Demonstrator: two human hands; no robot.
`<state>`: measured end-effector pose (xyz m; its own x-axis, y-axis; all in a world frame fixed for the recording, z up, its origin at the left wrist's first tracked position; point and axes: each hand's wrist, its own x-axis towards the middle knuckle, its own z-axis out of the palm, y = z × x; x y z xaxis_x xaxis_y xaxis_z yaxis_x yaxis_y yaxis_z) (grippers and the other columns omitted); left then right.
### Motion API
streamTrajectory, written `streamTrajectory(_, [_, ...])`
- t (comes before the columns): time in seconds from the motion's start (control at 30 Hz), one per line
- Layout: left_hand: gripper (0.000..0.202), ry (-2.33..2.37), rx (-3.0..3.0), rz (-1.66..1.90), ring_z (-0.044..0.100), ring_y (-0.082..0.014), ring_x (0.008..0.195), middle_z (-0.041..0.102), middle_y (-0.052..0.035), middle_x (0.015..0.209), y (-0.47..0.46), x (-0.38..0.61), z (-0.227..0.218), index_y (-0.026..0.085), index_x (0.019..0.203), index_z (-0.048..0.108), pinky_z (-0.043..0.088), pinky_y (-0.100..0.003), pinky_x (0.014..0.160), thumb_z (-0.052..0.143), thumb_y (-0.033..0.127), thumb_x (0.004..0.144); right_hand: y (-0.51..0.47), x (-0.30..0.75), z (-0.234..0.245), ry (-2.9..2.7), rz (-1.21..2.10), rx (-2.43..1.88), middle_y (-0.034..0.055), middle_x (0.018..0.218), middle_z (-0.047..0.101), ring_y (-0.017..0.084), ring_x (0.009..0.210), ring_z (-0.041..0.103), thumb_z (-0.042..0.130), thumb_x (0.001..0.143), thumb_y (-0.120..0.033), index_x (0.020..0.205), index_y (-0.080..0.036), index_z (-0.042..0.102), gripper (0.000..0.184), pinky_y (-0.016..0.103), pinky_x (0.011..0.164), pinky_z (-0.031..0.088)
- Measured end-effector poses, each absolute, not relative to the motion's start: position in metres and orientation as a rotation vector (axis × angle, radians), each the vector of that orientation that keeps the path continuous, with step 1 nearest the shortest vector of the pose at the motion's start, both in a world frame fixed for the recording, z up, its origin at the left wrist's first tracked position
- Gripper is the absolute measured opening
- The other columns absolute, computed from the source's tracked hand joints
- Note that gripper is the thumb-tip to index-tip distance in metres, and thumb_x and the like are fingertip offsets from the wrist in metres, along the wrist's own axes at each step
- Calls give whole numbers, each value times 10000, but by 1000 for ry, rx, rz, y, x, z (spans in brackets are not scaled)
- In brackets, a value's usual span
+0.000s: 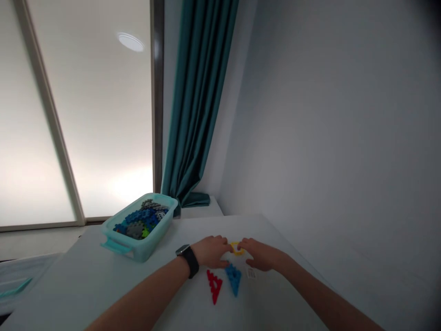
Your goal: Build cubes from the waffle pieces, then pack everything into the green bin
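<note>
L hand point(212, 251) & R hand point(261, 254) flank yellow pc point(237, 253), prob. steadying 2 sides; can't tell if firmly grasped.

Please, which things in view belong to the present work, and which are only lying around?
Seemingly in the work:
yellow piece, between left hand and right hand
red piece, blue piece, nearby
tub of pieces, probably

Apparently not involved:
printed label
curtain, hanging behind
watch, worn

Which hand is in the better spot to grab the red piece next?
Probably the left hand. It is nearer the red piece, while the right hand is farther off, with the blue piece lying between.
</note>
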<state>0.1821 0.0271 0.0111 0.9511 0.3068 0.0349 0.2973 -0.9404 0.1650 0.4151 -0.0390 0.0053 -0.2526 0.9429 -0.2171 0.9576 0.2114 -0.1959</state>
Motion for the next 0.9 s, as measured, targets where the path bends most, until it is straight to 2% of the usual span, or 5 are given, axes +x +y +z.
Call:
streamTrajectory(0.13, [771,235,2887,-143,518,-403,1256,535,-123,1396,16,209,2,293,1413,496,487,-528,972,750,553,733,-55,428,-11,2450,-390,1951,116,1212,629,288,1172,554,625,800,-146,1102,-196,633,306,403,1029,406])
streamTrajectory(0.23, [880,283,2868,-249,484,-453,1262,536,-151,1368,8,219,-7,286,1389,512,484,-586,943,807,617,629,-46,424,-22,2467,-381,1986,109,1203,626,279,1153,548,623,813,-161,1044,-190,624,232,383,1006,409])
streamTrajectory(0.47, [402,344,2992,-111,589,-361,1093,640,-150,1129,5,214,-23,206,1137,628,551,-456,873,729,349,776,-15,417,-36,2460,-388,2028,99,1090,640,266,1086,556,652,805,-187,972,-188,624,169,359,962,410])
streamTrajectory(0.63, [435,385,2994,-234,640,-378,1038,651,-135,1068,14,207,-14,235,1147,619,586,-478,783,752,320,742,-10,423,-41,2413,-414,2099,134,1215,578,286,1166,532,743,716,-206,1177,-160,586,489,369,1002,395])
streamTrajectory(0.9, [567,480,2981,-300,711,-386,962,674,-180,1141,6,213,-8,187,1186,562,611,-492,753,802,332,693,-23,424,-39,2443,-547,2214,110,1137,642,246,1065,603,620,791,-134,1112,-174,579,327,335,942,432])
